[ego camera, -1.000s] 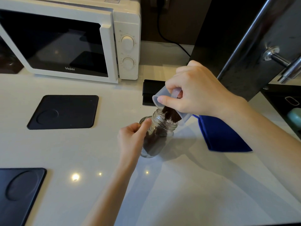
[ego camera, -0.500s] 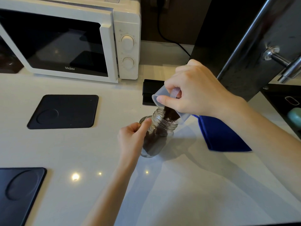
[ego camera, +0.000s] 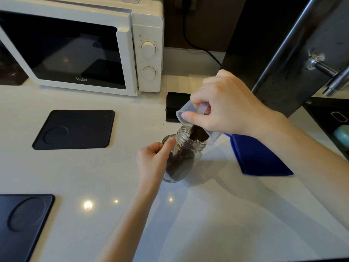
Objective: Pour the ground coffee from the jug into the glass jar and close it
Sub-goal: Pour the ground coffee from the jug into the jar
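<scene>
A clear glass jar (ego camera: 186,159) stands on the white counter, tilted slightly, with dark ground coffee filling its lower part. My left hand (ego camera: 154,161) grips the jar's left side. My right hand (ego camera: 224,108) holds a translucent plastic jug (ego camera: 186,112) by its handle, tipped steeply over the jar's mouth. Dark ground coffee (ego camera: 198,133) slides from the jug's spout into the jar. Behind the jar, at my left fingers, a round greyish shape (ego camera: 166,139) shows partly; I cannot tell what it is.
A white microwave (ego camera: 81,44) stands at the back left. Two black mats lie at left (ego camera: 74,129) and lower left (ego camera: 20,224). A blue cloth (ego camera: 258,157) lies to the right of the jar. A small black object (ego camera: 174,104) sits behind the jug. A dark door with a metal handle (ego camera: 321,67) rises at right.
The jug has tipped a little steeper and the coffee inside it has slid toward the spout. Both hands and the jar stay in nearly the same place.
</scene>
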A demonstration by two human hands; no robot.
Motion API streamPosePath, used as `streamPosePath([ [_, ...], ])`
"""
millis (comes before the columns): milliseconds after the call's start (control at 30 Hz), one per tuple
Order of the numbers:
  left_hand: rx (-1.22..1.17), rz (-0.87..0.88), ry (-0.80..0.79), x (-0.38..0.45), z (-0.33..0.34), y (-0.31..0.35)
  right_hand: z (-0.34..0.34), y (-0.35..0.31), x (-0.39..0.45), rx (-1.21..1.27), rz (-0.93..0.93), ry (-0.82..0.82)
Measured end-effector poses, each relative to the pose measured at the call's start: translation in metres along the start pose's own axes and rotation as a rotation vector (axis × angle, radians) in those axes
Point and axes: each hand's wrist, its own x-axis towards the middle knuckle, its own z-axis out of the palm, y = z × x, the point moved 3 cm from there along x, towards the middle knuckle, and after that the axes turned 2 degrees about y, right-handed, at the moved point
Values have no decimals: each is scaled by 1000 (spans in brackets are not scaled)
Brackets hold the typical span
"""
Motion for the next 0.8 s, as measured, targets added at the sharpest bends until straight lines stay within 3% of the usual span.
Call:
streamPosePath([
  [800,-27,-1,-5,1,3,-2,-2,-5,-1,-33,-99,66],
])
